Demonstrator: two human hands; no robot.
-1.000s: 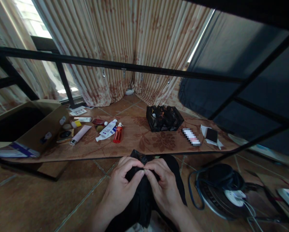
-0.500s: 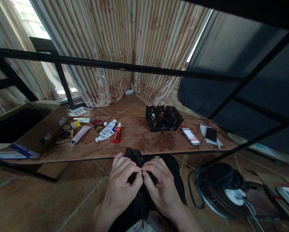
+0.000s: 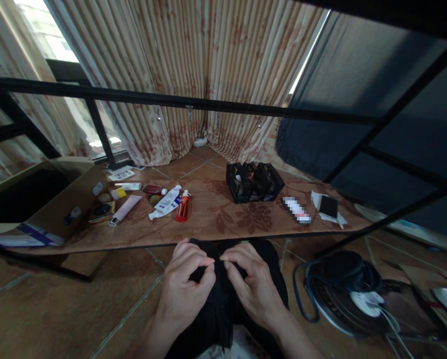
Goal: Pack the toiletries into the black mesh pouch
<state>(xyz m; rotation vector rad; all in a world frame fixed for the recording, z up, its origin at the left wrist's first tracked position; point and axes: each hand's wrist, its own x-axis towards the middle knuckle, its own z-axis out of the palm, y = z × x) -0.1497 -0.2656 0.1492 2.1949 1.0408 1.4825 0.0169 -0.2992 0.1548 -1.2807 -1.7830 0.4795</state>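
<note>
Over my lap I hold a piece of thin black fabric point(image 3: 220, 304), whose full shape I cannot make out against my dark clothing. My left hand point(image 3: 188, 281) pinches its upper edge between thumb and forefinger. Close beside it, my right hand point(image 3: 250, 279) grips the same edge with thumb and fingertips. The two pinches are a small gap apart. Beyond my hands, on the low table, stands a black mesh organizer point(image 3: 253, 183) with compartments that hold small items.
The low table point(image 3: 208, 227) has a patterned brown cover. On its left lie a red pump bottle point(image 3: 183, 207), a white tube point(image 3: 165, 202), a pink tube point(image 3: 125, 210) and a cardboard box point(image 3: 77, 199). A phone point(image 3: 296, 209) and a black flat object point(image 3: 328, 207) lie right. Black metal bars point(image 3: 226, 105) cross ahead.
My hands have moved slightly apart, from touching to a small gap. The black fabric has shifted between them, with its raised far part now lower. The table's things stay put.
</note>
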